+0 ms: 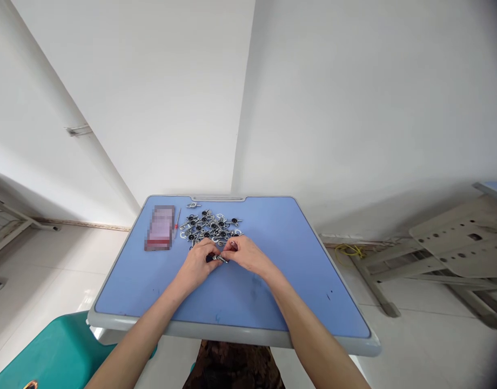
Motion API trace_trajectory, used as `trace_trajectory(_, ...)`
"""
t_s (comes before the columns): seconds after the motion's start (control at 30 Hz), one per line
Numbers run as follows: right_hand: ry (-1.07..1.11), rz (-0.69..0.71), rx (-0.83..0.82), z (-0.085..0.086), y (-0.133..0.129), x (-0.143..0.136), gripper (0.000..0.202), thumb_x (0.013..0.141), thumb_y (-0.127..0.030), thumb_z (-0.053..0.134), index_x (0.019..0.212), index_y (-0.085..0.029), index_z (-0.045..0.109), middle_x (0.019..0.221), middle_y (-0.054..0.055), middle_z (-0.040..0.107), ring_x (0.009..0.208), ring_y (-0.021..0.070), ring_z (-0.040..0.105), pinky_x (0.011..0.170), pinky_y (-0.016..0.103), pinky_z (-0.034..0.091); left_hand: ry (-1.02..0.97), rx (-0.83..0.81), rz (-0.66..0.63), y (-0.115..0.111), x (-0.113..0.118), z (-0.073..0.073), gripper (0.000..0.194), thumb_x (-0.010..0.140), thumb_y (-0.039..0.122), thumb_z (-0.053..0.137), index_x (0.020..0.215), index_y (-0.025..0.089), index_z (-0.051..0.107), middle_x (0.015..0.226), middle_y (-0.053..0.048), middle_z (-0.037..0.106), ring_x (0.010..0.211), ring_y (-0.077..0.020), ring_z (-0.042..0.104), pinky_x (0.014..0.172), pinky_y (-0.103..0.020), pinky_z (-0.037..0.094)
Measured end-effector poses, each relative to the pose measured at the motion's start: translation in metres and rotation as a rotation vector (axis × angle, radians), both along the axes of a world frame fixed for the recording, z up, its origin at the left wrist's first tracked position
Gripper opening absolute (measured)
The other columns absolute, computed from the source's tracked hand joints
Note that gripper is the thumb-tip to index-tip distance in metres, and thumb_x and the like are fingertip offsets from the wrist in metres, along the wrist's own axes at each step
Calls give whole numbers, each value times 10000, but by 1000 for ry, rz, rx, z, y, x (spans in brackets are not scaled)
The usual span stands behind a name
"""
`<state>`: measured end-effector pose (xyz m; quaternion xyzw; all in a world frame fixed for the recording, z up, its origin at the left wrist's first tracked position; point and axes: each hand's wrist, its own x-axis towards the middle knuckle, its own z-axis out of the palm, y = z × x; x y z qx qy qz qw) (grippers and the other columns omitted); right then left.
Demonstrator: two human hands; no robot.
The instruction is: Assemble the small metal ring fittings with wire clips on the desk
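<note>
Silver metal, with a dark portion at its left end, shows in a small, narrow part (220,259) held low over the desk. The left hand (199,263) pinches it between thumb and bent fingers; the right hand (245,253) closes thumb and fingertips on its other end, close beside the left. Fingers cover much of it, so its full outline cannot be told.

It looks light and stiff, probably a little slippery where the metal is smooth, and more likely to twist out of a pinch than to break. The flat metal edges seem the surest hold, taken with the fingertips; its thin projections could catch on neighbouring pieces.

Just beyond the knuckles spreads a tangled heap of silver metal fittings with round black centres (214,226), some fingers very near its front edge. One loose silver fitting (193,205) sits apart, towards the far edge. Left of the heap lie a thin screwdriver with a red-banded handle (176,226) and a blurred pinkish rectangular item (161,228).

Room for the elbows and wrists is widest to the right and nearer the body, across the blue desktop with a raised pale-grey rim (297,254). Beyond the far rim stands a white wall (183,108); a glossy green plastic stool (49,351) is by the near left corner.
</note>
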<state>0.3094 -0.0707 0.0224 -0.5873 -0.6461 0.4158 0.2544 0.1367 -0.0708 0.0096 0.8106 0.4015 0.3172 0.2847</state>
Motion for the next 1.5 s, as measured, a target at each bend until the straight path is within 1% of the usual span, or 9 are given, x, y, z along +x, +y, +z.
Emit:
trace_trajectory(0.13,73,8,2,7,-2,3,146,708,-296,593,640,-166,596,578,-21,547,538,101,446,511,224,330,-21,-3,-13,1,0,-2,79,739,102,636,741,181,628,852,-16,588,780,-145,580,687,-265,475)
trace_trajectory(0.23,198,-94,33,18,-5,8,169,745,-344,568,751,-177,593,676,-22,547,572,98,435,524,219,336,-11,-16,-22,1,-1,-3,62,743,122,643,760,181,633,884,-25,604,804,-155,589,695,-272,482)
trace_trajectory(0.3,362,-114,-58,25,-6,13,179,789,-338,501,830,-184,582,708,-24,531,525,84,391,493,216,320,-1,-27,-19,1,-1,-3,59,744,129,648,770,180,636,897,-29,606,805,-160,593,696,-275,484)
trace_trajectory(0.47,580,-35,-59,32,-7,19,290,842,-432,490,820,-164,600,738,3,532,578,96,449,591,249,393,-3,-56,-21,0,-1,-2,85,744,118,654,795,184,638,903,-21,599,819,-154,595,722,-274,483)
trace_trajectory(0.6,457,-19,39,33,-8,16,335,861,-473,480,788,-191,646,747,6,555,680,122,489,651,245,402,-16,-69,-29,1,-2,-4,79,753,140,648,814,190,638,939,-27,596,843,-161,594,738,-291,485)
trace_trajectory(0.7,382,-95,110,32,-8,14,352,866,-506,457,798,-205,627,587,-33,475,525,102,418,528,228,359,-7,-71,-30,1,-2,-6,82,754,151,652,824,193,643,935,-32,594,858,-171,589,744,-300,481)
trace_trajectory(0.8,397,-74,153,31,-9,13,346,877,-502,435,796,-200,581,479,-61,397,441,98,384,486,230,350,40,-30,-7,1,-2,-6,87,750,164,666,827,200,652,938,-36,594,877,-185,580,771,-321,464)
trace_trajectory(1.2,183,74,319,35,-14,6,258,899,-338,452,762,-196,618,765,14,592,693,139,515,624,249,388,182,32,52,-1,1,2,65,737,196,692,772,202,637,855,-12,636,824,-197,556,749,-347,374)
trace_trajectory(1.5,107,113,374,32,-14,5,254,918,-291,430,752,-190,594,764,17,581,722,146,517,675,269,402,182,9,48,0,1,2,56,744,201,682,769,194,633,838,-16,639,824,-195,549,739,-333,361)
